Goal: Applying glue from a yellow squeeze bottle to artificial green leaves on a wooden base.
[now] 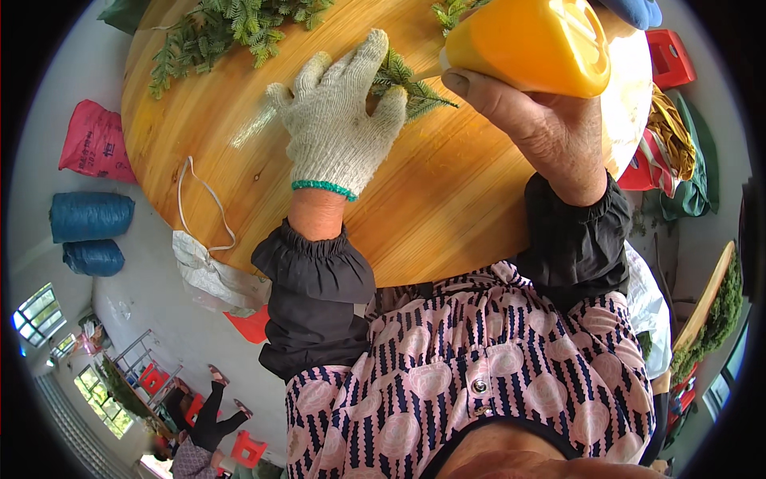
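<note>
My left hand wears a cream knit glove with a green cuff and is spread open over the round wooden table. Its thumb and index finger touch a small green needle-leaved sprig, partly hidden beneath them. Bare and wrapped around the underside, my right hand grips a yellow plastic bottle. That bottle lies tilted, its pale nozzle pointing left at the sprig, close to a thin tan stem. More green sprigs lie in a pile beyond my left hand.
The wooden table has a curved near edge. A white bag with a strap hangs at its left side. Blue sacks and a pink sack stand left, a red stool right. Another person is at lower left.
</note>
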A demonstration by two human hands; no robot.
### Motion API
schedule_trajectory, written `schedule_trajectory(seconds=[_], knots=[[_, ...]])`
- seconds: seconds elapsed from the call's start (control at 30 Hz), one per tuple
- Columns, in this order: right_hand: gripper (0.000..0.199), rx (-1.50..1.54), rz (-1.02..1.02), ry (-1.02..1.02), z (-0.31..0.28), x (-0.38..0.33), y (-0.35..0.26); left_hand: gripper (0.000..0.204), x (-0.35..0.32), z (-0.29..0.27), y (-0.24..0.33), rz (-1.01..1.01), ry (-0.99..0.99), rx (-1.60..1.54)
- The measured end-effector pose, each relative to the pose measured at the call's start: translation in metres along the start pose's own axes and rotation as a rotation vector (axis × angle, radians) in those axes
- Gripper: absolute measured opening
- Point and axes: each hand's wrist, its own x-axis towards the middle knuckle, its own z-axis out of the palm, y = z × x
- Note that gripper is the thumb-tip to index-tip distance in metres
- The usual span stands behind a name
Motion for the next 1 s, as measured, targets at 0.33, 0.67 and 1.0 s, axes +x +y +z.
schedule_trajectory(seconds=[0.33, 0.67, 1.0], knots=[[0.075, -0.006, -0.200, -0.061, -0.014, 0.005, 0.014, 0.063, 0.002, -0.005, 0.000, 0.004, -0.048, 0.000], [0.068, -0.672, -0.475, -0.054, -0.033, 0.019, -0.017, 0.064, 0.000, -0.003, -0.001, 0.002, -0.024, 0.008], [0.079, -0.677, -0.586, 0.073, -0.046, 0.021, -0.016, 0.064, 0.002, 0.000, -0.002, -0.004, -0.027, -0.031]])
